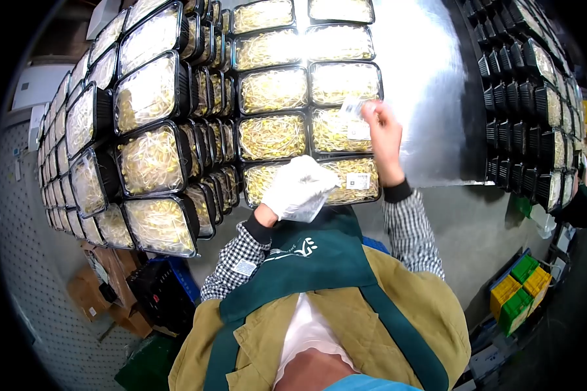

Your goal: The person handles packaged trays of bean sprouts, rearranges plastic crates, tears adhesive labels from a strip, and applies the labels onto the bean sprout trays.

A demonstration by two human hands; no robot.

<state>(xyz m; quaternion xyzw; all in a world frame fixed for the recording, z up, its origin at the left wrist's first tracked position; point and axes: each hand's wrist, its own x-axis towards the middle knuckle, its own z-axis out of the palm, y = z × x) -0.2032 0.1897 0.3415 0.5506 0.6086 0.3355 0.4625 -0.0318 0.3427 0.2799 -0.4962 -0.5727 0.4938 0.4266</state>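
Note:
My left hand (301,186), in a white glove, is closed around a sheet of labels (312,210) over the nearest row of packs. My bare right hand (383,130) pinches a small clear label (354,107) above the right-hand column. Under it lies a black tray of bean sprouts (332,133) with a white label on its film. The nearest right tray (349,190) also bears a white label. To the left, a sprout tray (272,137) shows no label. My left glove partly covers the nearest left tray (257,181).
Tall stacks of sprout trays (151,159) stand at the left, and more stacks (531,117) at the right. The trays sit on a shiny metal table (430,124). Yellow and green crates (520,290) and cardboard boxes (88,293) are on the floor.

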